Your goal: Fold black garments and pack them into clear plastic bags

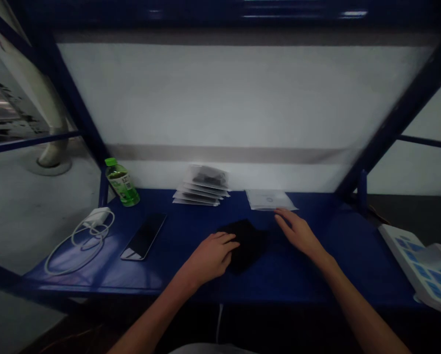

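Blue bench (pixel 297 278), one bottle (pixel 123 185), one phone (pixel 145 237), one black piece (pixel 249 243) mid-bench. Left hand (pixel 213 253) has bent fingers on it, can't tell if pinching; right hand (pixel 297 232) loosely spread by clear bags (pixel 266 200), too blurry to count.

Black piece (pixel 248 246), blurred, on blue tabletop (pixel 189 226); translucent bag (pixel 269 198) flat beyond.

The left hand (pixel 213 253), right hand (pixel 297 233) and both forearms (pixel 164 307) are bare. Pale clothing (pixel 209 349), its type unclear, curves between them.
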`<control>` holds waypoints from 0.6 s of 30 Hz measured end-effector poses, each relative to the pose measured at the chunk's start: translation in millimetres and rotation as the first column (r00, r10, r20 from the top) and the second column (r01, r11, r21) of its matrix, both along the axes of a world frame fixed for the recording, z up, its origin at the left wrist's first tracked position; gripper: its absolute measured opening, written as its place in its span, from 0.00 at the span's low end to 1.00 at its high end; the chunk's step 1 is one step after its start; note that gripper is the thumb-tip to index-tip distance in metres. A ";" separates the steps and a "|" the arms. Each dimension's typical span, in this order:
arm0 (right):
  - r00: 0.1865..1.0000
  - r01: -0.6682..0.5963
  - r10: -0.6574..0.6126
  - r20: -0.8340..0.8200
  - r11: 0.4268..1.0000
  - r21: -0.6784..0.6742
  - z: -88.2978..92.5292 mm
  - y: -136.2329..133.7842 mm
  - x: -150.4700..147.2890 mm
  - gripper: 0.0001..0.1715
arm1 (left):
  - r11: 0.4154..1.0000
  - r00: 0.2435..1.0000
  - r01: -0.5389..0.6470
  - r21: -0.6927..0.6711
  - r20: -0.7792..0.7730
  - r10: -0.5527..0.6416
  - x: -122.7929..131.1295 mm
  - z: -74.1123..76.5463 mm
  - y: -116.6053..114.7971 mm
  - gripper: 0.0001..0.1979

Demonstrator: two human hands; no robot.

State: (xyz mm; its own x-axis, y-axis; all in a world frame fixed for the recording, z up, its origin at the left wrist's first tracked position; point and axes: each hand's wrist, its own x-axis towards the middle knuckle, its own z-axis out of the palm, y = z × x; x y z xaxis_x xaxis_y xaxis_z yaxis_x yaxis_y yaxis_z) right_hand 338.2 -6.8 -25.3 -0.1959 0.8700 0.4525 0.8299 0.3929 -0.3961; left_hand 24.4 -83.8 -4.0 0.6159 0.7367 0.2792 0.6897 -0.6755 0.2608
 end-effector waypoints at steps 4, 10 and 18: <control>0.985 0.013 -0.009 -0.170 1.000 0.019 5.7 -27.3 -6.6 0.24 | 0.999 1.000 -0.015 0.032 0.018 0.014 42.7 -4.0 2.0 0.14; 0.954 0.070 -0.060 -0.295 0.997 0.024 5.0 -53.7 -8.8 0.21 | 0.987 0.961 -0.145 -0.062 0.227 0.156 94.7 -12.6 7.3 0.09; 0.995 -0.030 0.036 -0.092 0.997 0.064 -9.7 -73.1 -34.9 0.27 | 0.899 0.655 -0.161 -0.407 0.638 0.406 66.5 -4.8 7.2 0.09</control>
State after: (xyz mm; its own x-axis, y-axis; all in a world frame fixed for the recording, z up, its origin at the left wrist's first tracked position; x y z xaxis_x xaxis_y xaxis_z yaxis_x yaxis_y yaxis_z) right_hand 303.3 -79.9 -34.9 -0.1785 0.8331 0.5236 0.7764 0.4462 -0.4452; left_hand 90.8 -76.7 -8.7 0.0782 0.9581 0.2757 0.3676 -0.2848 0.8853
